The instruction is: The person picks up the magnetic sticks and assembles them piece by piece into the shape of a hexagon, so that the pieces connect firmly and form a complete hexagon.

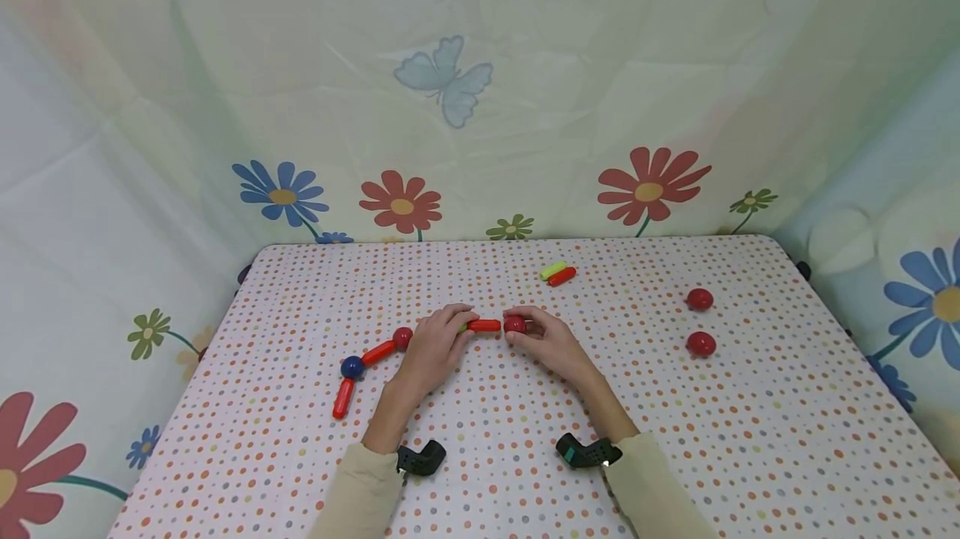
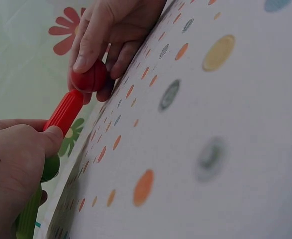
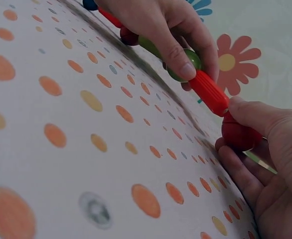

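My left hand [image 1: 435,347] pinches a red ridged rod [image 2: 66,110] close to a green ball [image 3: 193,58], which the fingers partly hide. Beyond the ball a green rod [image 3: 148,47] runs on to a dark red ball [image 1: 402,338], then a second red rod [image 1: 378,353], a blue ball [image 1: 352,367] and a last red rod [image 1: 343,398], forming a bent chain on the table. Between thumb and fingers, my right hand [image 1: 551,345] holds a loose red ball [image 2: 89,77], right at the free end of the pinched rod.
Farther back on the spotted tabletop [image 1: 600,406] lie a yellow-green rod [image 1: 553,270] and a red rod [image 1: 562,276], side by side. Two red balls [image 1: 700,299] sit at the right. A flowered curtain [image 1: 525,106] hangs behind the table.
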Motion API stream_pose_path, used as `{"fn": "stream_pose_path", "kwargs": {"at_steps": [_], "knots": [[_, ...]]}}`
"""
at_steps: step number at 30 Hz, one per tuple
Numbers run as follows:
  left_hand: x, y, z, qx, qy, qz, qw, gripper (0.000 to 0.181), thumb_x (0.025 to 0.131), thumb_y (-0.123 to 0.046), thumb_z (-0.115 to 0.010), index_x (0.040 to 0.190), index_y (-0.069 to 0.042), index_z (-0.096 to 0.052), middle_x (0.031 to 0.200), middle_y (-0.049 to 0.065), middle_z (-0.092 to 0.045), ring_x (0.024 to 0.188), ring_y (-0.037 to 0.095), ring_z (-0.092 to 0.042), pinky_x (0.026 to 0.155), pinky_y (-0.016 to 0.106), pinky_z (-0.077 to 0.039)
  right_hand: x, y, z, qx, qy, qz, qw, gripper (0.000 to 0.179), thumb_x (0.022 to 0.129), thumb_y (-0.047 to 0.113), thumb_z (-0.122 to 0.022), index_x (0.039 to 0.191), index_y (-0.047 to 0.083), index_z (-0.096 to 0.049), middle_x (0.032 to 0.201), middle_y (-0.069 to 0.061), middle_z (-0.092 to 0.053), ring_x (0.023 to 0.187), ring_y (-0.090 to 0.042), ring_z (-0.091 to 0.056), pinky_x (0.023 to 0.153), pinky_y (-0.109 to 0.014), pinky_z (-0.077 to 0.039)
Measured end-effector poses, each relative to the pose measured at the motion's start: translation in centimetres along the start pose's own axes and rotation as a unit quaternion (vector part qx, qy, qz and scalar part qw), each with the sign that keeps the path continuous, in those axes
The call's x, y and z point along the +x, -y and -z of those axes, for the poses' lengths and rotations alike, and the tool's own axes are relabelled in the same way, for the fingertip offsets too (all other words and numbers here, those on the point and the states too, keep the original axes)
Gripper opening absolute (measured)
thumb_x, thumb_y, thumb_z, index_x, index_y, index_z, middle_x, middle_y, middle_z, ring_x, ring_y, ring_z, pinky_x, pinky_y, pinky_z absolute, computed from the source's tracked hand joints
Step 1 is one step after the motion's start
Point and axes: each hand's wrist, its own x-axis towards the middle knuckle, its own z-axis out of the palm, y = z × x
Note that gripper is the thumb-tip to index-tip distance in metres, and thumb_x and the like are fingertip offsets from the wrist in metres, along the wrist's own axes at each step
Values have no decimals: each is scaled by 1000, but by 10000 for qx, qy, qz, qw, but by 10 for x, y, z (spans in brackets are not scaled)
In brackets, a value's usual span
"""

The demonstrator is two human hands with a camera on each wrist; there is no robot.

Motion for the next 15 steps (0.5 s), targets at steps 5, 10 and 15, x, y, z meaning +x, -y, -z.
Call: {"fn": "stream_pose_path", "kwargs": {"at_steps": [5,10,15], "knots": [[0,1,0,-32,-32,-51,10000,29,96,-24,-60,125,-18,-63,131,1,-60,120,20,-59,97,43,-49,0,2,-3,47,-45,57,10000,44,90,27,-70,130,16,-58,126,-14,-61,102,-26,-65,80,-29,-50],[0,1,0,-105,-23,-73,9999,30,96,-25,-61,126,-18,-63,131,1,-60,120,20,-58,96,43,-50,-2,7,-8,107,-125,63,9998,43,90,22,-70,130,13,-58,127,-16,-60,99,-26,-63,75,-26,-49],[0,1,0,-93,-43,-70,9999,31,96,-25,-61,126,-19,-63,131,1,-60,120,20,-58,96,43,-50,-3,8,-9,160,-157,89,9997,47,90,20,-69,134,9,-55,132,-18,-58,107,-30,-63,80,-26,-51]]}}
